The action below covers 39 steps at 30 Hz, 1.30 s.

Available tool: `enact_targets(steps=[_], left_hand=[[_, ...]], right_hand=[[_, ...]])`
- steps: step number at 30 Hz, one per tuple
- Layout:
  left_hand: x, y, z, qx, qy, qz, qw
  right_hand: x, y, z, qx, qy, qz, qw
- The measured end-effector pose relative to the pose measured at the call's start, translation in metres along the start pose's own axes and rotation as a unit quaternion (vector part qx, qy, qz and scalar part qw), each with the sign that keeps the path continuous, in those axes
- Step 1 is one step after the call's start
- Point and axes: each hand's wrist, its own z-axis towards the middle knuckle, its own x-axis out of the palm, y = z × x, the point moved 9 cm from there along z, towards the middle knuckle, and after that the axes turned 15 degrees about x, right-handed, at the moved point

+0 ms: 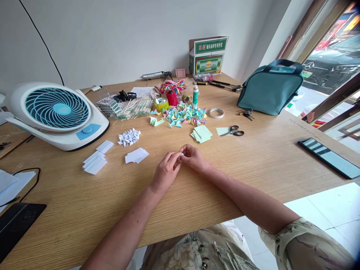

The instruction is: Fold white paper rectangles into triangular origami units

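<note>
Between my left hand [166,168] and my right hand [194,159] is a small piece of folded white paper [180,157]. Fingertips of both hands pinch it just above the table, and they hide most of its shape. To the left lie flat white paper slips [137,155] and a second spread of white slips [97,159]. Behind those sits a heap of small folded white paper pieces [129,137]. Beyond my hands are pale green paper squares [201,134] and a pile of coloured folded paper pieces [185,114].
Scissors [233,131] rest partly on a green paper, near a tape roll [216,113]. A white fan [56,116] stands at left. A teal bag [270,88], keys [246,114] and a phone [329,157] lie right. Wooden sticks [137,107] and a glue bottle [195,95] are behind.
</note>
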Motion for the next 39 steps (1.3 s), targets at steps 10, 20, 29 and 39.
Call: enact_targets(steps=[10,20,29,39], left_hand=[[-0.002,0.006,-0.002,-0.036,-0.015,-0.02,0.999],[-0.002,0.006,-0.003,-0.03,-0.017,-0.026,0.999],[-0.013,0.017,-0.004,-0.089,-0.068,-0.088,0.99],[-0.016,0.026,-0.009,-0.14,-0.135,-0.158,0.968]], right_hand=[[0.004,0.005,-0.002,-0.041,0.027,0.012,0.999],[0.009,0.004,-0.003,-0.028,0.051,0.02,0.998],[0.002,0.003,-0.002,0.022,0.048,0.054,0.997],[0.002,0.011,-0.008,0.025,0.071,0.041,0.996]])
